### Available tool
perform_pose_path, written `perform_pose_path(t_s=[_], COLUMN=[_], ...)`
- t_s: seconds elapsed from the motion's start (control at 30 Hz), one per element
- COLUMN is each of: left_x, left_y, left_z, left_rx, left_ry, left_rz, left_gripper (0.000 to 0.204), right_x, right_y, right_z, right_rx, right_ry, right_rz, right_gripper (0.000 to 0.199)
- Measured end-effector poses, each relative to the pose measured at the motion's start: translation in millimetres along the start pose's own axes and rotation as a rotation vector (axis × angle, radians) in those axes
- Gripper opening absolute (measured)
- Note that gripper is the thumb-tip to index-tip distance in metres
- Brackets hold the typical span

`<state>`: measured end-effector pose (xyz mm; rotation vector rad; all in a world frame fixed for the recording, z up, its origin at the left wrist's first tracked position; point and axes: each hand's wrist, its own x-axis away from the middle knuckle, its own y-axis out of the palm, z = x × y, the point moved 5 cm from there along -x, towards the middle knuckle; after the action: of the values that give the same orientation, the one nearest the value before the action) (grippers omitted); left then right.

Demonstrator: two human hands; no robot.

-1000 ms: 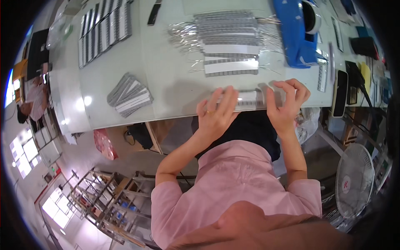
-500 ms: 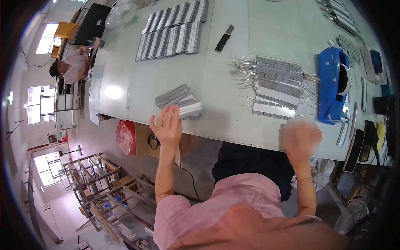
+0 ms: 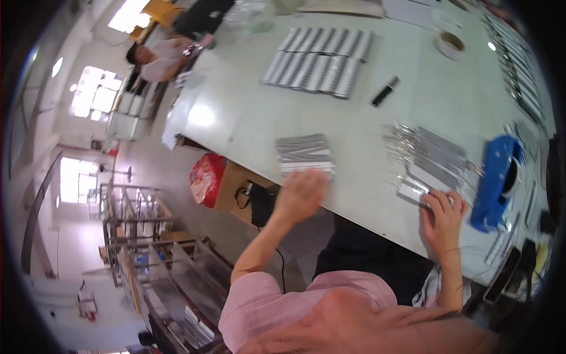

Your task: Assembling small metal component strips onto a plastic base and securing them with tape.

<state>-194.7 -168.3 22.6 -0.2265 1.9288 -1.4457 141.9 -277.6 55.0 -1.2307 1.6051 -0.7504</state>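
Note:
A small pile of grey-and-white flat strips [image 3: 305, 150] lies near the table's front edge. My left hand [image 3: 302, 193] is at its near side, fingertips at the lowest strips; motion blur hides whether it grips one. To the right lies a stack of gridded grey strips [image 3: 439, 154] with thin silvery wires [image 3: 402, 147] sticking out at the ends. A white band [image 3: 425, 177] shows on its nearer strips. My right hand [image 3: 445, 224] reaches the near edge of this stack, fingers bent and apart, thumb standing off to the side, with nothing visible between them.
A blue tape dispenser [image 3: 490, 183] stands right of the wired stack. Two rows of strips [image 3: 318, 62] lie farther back, with a black-handled cutter [image 3: 386, 92] beside them. A tape roll [image 3: 451, 45] sits at the back. Another person [image 3: 159, 62] is at the far left.
The view has swung, shifting the table rightward in the picture. My left hand has moved onto the pile's near side, and its strips lie more evenly together. My right hand has come to the wired stack.

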Motion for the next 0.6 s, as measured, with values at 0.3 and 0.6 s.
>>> perform_pose_path(t_s=[0.3, 0.6], left_x=[-42, -43], left_y=[-24, -2], left_z=[103, 159], left_rx=[0.323, 0.561], left_ry=[0.078, 0.118], left_rz=[0.184, -0.026], left_gripper=[0.039, 0.059], right_x=[-1, 24], right_y=[5, 2], right_z=[-12, -35], right_rx=[0.013, -0.033], right_ry=[-0.066, -0.119], right_rz=[-0.036, -0.019], right_gripper=[0.036, 0.036])
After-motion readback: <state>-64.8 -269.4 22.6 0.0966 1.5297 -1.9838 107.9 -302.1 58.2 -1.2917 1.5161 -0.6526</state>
